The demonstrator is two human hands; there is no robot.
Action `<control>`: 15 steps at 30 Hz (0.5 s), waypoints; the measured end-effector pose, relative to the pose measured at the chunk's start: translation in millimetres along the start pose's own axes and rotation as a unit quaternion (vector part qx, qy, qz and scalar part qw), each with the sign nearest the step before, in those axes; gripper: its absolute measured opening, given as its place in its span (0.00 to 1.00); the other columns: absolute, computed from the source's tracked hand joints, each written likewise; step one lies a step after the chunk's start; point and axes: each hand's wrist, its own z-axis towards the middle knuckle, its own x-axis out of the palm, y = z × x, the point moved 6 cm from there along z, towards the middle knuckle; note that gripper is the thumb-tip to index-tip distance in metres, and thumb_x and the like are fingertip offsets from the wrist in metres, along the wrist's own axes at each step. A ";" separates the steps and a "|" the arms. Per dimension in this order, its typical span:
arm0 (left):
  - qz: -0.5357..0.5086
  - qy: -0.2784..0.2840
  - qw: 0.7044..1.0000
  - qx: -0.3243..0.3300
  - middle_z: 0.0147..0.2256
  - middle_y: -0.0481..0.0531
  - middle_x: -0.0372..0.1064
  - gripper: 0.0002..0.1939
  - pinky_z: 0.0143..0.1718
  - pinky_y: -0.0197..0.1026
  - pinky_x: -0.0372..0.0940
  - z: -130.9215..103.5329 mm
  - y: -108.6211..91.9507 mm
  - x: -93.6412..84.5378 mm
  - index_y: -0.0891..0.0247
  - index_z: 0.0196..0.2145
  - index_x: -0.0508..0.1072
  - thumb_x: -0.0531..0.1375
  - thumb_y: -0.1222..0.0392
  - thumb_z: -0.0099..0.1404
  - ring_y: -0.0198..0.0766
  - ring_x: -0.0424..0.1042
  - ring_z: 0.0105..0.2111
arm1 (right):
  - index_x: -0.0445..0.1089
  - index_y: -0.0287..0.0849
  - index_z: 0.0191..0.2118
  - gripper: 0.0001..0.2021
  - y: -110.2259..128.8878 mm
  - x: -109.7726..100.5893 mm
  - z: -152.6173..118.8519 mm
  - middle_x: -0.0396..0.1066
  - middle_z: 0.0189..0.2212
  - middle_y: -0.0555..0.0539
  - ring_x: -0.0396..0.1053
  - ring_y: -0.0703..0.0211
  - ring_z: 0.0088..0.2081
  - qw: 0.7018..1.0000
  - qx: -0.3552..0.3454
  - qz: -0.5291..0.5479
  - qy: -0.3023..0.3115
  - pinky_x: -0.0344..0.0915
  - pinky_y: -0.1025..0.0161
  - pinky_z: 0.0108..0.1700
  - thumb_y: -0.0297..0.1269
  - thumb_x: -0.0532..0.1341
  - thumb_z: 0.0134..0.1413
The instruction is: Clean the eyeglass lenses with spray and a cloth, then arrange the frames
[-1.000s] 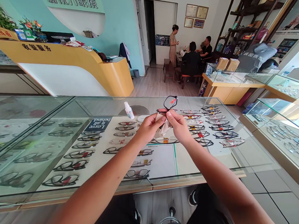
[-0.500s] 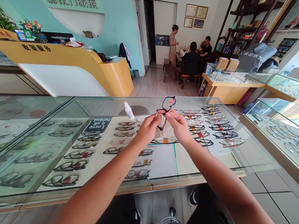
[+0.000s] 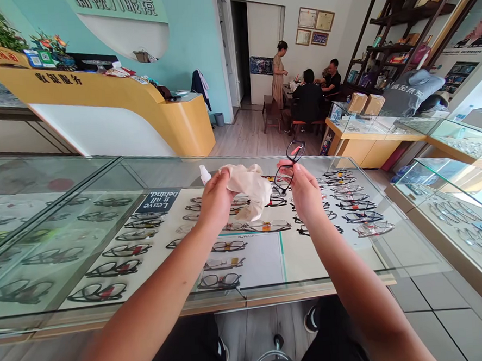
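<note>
My left hand (image 3: pixel 216 199) is closed on a crumpled, off-white cleaning cloth (image 3: pixel 249 188), which hangs out to the right from the fingers. Dark-framed eyeglasses (image 3: pixel 289 166) are pinched in my right hand (image 3: pixel 306 193), tilted with one lens above the other. A gap separates cloth and eyeglasses. Both are held above the glass display case (image 3: pixel 313 285). Partly hidden behind my left hand, a white spray bottle (image 3: pixel 204 174) stands on the glass top.
Rows of eyeglass frames (image 3: pixel 111 267) lie inside the case, with a dark sign (image 3: pixel 157 201) among them. A yellow counter (image 3: pixel 188 124) stands beyond at left. Three people are around a table at the back; one wears black (image 3: pixel 307 101). Another display case (image 3: pixel 463 210) is at right.
My hands have moved apart. The cloth has come away from the lens and gone left with my left hand; the eyeglasses have moved right in my right hand.
</note>
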 end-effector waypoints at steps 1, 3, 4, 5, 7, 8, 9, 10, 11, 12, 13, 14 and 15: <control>-0.010 -0.023 1.000 0.015 0.41 0.55 0.80 0.31 0.45 0.50 0.77 2.4 -5.7 -4.0 0.59 0.40 0.78 0.78 0.33 0.52 0.51 0.81 0.48 | 0.83 0.51 0.48 0.18 0.5 0.8 -0.4 0.82 0.57 0.44 0.78 0.47 0.58 1.000 0.000 0.004 0.002 0.72 0.48 0.64 0.58 0.62 0.69; -0.029 -0.071 0.995 0.058 0.40 0.52 0.79 0.29 0.44 0.47 0.77 5.9 -19.1 -12.4 0.58 0.38 0.77 0.78 0.34 0.53 0.47 0.80 0.46 | 0.83 0.51 0.47 0.18 0.1 2.8 -1.0 0.82 0.55 0.44 0.78 0.48 0.57 1.000 -0.001 0.021 0.009 0.72 0.48 0.65 0.57 0.64 0.69; -0.038 -0.091 0.992 0.083 0.39 0.51 0.78 0.28 0.44 0.45 0.76 7.1 -26.2 -16.2 0.58 0.38 0.76 0.78 0.35 0.55 0.45 0.79 0.45 | 0.83 0.51 0.46 0.17 -0.6 3.6 -1.2 0.82 0.55 0.44 0.78 0.48 0.57 1.000 -0.003 0.027 0.012 0.72 0.48 0.65 0.58 0.64 0.68; -0.045 -0.107 0.987 0.109 0.39 0.50 0.77 0.27 0.44 0.43 0.76 8.1 -32.9 -19.4 0.58 0.38 0.74 0.77 0.36 0.57 0.42 0.78 0.44 | 0.83 0.51 0.45 0.18 -1.6 4.3 -1.2 0.82 0.55 0.44 0.78 0.47 0.56 1.000 -0.003 0.028 0.015 0.72 0.48 0.65 0.58 0.64 0.68; -0.049 -0.129 0.978 0.158 0.37 0.48 0.74 0.23 0.45 0.40 0.74 9.1 -44.8 -24.8 0.59 0.37 0.71 0.73 0.38 0.64 0.38 0.75 0.42 | 0.82 0.51 0.46 0.19 -4.0 5.4 -1.1 0.82 0.55 0.44 0.78 0.47 0.57 1.000 0.000 0.014 0.022 0.72 0.48 0.64 0.59 0.63 0.69; -0.042 -0.140 0.972 0.183 0.37 0.47 0.72 0.22 0.45 0.39 0.72 9.0 -49.9 -27.4 0.59 0.37 0.69 0.70 0.40 0.68 0.37 0.73 0.41 | 0.82 0.51 0.46 0.20 -5.2 5.6 -1.1 0.82 0.55 0.44 0.78 0.46 0.57 1.000 0.004 0.005 0.024 0.73 0.48 0.64 0.60 0.62 0.69; -0.028 -0.152 0.966 0.206 0.36 0.46 0.69 0.20 0.44 0.37 0.71 8.6 -54.3 -29.7 0.59 0.36 0.67 0.68 0.43 0.71 0.35 0.71 0.41 | 0.82 0.51 0.45 0.20 -6.2 5.6 -1.2 0.82 0.55 0.44 0.78 0.46 0.57 1.000 0.007 0.000 0.026 0.73 0.48 0.63 0.61 0.62 0.69; -0.010 -0.167 0.959 0.228 0.35 0.46 0.67 0.18 0.44 0.36 0.69 7.9 -58.1 -32.2 0.59 0.36 0.64 0.65 0.46 0.74 0.34 0.68 0.40 | 0.82 0.51 0.45 0.21 -6.9 5.7 -1.4 0.83 0.54 0.44 0.78 0.45 0.57 1.000 0.009 -0.001 0.028 0.74 0.48 0.62 0.61 0.61 0.69; 0.007 -0.181 0.952 0.245 0.34 0.45 0.63 0.16 0.43 0.35 0.68 7.3 -61.4 -34.6 0.58 0.35 0.63 0.63 0.49 0.75 0.33 0.65 0.39 | 0.82 0.51 0.44 0.21 -7.0 5.9 -1.7 0.83 0.53 0.44 0.78 0.45 0.57 0.999 0.010 0.001 0.030 0.74 0.49 0.62 0.60 0.61 0.69; 0.020 -0.195 0.946 0.257 0.33 0.45 0.60 0.15 0.43 0.34 0.66 6.8 -64.0 -37.2 0.58 0.34 0.61 0.61 0.53 0.76 0.33 0.62 0.38 | 0.82 0.51 0.44 0.20 -6.7 6.2 -2.1 0.83 0.52 0.45 0.78 0.45 0.57 0.999 0.009 0.006 0.034 0.74 0.49 0.61 0.60 0.60 0.70; 0.029 -0.206 0.941 0.266 0.33 0.44 0.57 0.13 0.43 0.33 0.65 6.7 -66.5 -39.5 0.58 0.34 0.60 0.59 0.56 0.77 0.32 0.59 0.37 | 0.82 0.51 0.43 0.20 -6.1 6.7 -2.5 0.83 0.51 0.45 0.78 0.46 0.57 0.999 0.009 0.011 0.038 0.74 0.49 0.60 0.59 0.60 0.70; 0.036 -0.212 0.937 0.274 0.32 0.44 0.54 0.13 0.44 0.33 0.64 7.0 -69.0 -41.5 0.58 0.34 0.60 0.58 0.59 0.78 0.32 0.57 0.36 | 0.82 0.51 0.43 0.20 -5.3 7.3 -3.0 0.83 0.50 0.45 0.78 0.46 0.56 0.999 0.008 0.014 0.041 0.73 0.50 0.60 0.58 0.60 0.71; 0.043 -0.218 0.933 0.284 0.32 0.44 0.53 0.12 0.44 0.33 0.64 7.1 -72.2 -43.4 0.58 0.34 0.59 0.56 0.61 0.78 0.33 0.56 0.36 | 0.82 0.51 0.42 0.20 -4.6 7.9 -3.4 0.83 0.50 0.45 0.78 0.46 0.56 0.999 0.009 0.013 0.044 0.73 0.50 0.60 0.58 0.59 0.71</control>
